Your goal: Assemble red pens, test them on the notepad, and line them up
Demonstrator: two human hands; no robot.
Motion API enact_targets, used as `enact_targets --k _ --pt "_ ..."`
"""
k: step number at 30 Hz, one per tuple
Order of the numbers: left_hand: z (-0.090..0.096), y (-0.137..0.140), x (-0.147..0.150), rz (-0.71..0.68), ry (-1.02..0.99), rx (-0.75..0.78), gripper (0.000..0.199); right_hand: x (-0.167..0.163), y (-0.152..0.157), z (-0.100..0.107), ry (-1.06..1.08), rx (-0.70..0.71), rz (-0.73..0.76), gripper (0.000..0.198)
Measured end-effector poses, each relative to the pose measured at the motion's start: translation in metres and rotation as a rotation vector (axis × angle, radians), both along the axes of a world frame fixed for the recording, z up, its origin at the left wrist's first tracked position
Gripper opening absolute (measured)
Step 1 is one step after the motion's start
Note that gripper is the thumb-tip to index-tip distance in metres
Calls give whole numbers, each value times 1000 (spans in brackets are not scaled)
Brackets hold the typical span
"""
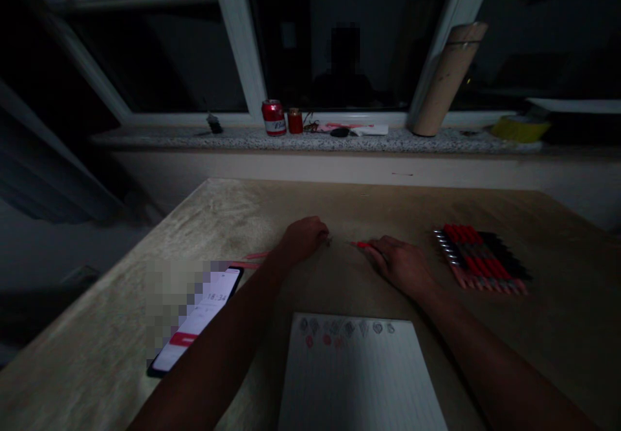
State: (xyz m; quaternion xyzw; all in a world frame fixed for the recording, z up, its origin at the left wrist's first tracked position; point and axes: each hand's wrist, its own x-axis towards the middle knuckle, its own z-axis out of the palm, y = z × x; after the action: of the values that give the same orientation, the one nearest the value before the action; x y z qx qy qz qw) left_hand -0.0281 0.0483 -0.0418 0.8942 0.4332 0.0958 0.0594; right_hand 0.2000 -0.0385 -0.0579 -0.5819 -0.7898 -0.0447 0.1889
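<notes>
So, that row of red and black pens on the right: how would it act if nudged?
The row of pens would probably shift or spread apart, lying side by side on the open tabletop. Single pens may roll, since their barrels look slim and roughly round. They're likely stiff, as they look straight, though blurred.

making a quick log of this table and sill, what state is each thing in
left hand, pinching something small, too blurred to name
right hand, holding a red pen
phone, face up, screen lit
notepad, scribbled near the top, blank below
pen row, laid side by side
red can, upright
tall tube, standing on end
</notes>
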Motion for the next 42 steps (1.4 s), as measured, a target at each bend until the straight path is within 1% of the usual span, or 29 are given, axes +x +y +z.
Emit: enact_targets --k 6,10,13,19,24,29,33,37,42 --pt "10 -13 13 -122 -102 12 23 -1 -1 0 -9 3 8 41" --pt "8 -19 22 -172 -92 1 25 -2 -2 1 -8 -7 22 41" --pt "7 -19 23 -181 -78 -8 26 -2 -2 3 -10 -21 35 41" --pt "6 -9 11 -154 -98 19 23 1 0 1 -4 -4 19 40" --pt "-1 8 -7 -116 -152 -16 21 7 3 -1 11 9 5 40" --pt "-5 18 -21 -22 -113 -22 23 14 5 -1 -5 8 -58 40" --pt "-7 15 -20 36 -9 -1 24 14 4 0 -23 3 -82 42" --pt "-8 11 -15 41 63 2 25 11 3 0 -28 -4 -71 42" --pt "-7 9 -11 36 91 -2 26 10 3 0 -27 -30 -57 40"
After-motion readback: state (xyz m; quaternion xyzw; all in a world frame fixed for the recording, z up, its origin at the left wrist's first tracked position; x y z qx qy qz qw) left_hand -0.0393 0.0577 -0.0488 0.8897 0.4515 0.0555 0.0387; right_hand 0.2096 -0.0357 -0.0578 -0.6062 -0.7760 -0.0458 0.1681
